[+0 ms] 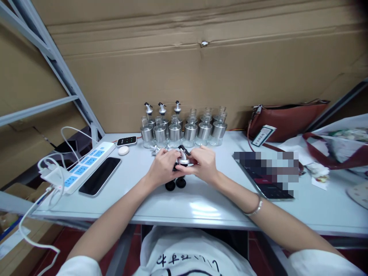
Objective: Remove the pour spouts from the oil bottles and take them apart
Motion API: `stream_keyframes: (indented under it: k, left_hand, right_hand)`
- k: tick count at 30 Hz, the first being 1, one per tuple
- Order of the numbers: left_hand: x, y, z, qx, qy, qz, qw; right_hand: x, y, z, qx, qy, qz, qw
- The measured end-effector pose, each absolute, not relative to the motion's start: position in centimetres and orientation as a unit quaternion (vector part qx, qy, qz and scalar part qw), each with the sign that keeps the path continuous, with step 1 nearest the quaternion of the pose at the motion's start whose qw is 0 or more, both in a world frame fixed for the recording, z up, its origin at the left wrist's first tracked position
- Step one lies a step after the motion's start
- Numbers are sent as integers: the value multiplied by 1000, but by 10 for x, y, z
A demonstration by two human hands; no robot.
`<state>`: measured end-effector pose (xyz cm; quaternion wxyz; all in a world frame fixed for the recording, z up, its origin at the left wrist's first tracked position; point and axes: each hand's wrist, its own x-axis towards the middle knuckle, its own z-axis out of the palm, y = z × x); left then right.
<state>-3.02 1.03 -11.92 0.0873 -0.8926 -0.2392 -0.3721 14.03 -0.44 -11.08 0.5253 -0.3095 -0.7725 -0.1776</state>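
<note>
My left hand [162,167] and my right hand [203,165] meet at the middle of the white table [201,207], both with fingers closed around a small silver pourer spout [183,156] with a black tip. Two black round stoppers [176,184] lie on the table just under my hands. Behind them stands a row of several glass bottles with steel bands [184,132]; the three on the left carry pourer spouts [162,108], the others show open necks. A few loose metal parts [155,150] lie in front of the row.
A white power strip [83,166] with cables and a black phone [100,175] lie at the left. A small black device [127,141] and white oval object [123,150] sit behind. A brown bag [284,117], a dark tablet [270,188] and a white tote [336,147] occupy the right.
</note>
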Motion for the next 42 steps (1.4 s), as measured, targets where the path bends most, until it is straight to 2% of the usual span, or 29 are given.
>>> stream_keyframes:
  k: [7, 15, 22, 29, 34, 36, 39, 42]
  left_hand:
    - [-33, 8, -112, -915, -238, -323, 37]
    - [-30, 3, -112, -917, -221, -333, 16]
    - [-26, 3, -119, -906, -305, -292, -13]
    - [-24, 5, -119, -925, -268, -269, 12]
    - [-25, 9, -119, -920, -246, -306, -3]
    - [-32, 15, -118, -902, -254, -350, 7]
    - [-44, 23, -114, -878, -274, -390, 44]
    - [-50, 27, -113, -863, -299, -401, 63]
  right_hand:
    - [157, 0, -111, -257, -839, -177, 446]
    - [159, 5, -107, -273, -851, -61, 444]
    - [153, 4, -111, -246, -846, -130, 456]
    - [150, 5, -111, -272, -841, -197, 424]
    - [151, 6, -110, -360, -769, -8, 529]
    - [155, 10, -109, -416, -736, 30, 534]
    - [166, 22, -110, -503, -717, 60, 479]
    - [174, 34, -117, -576, -715, 139, 371]
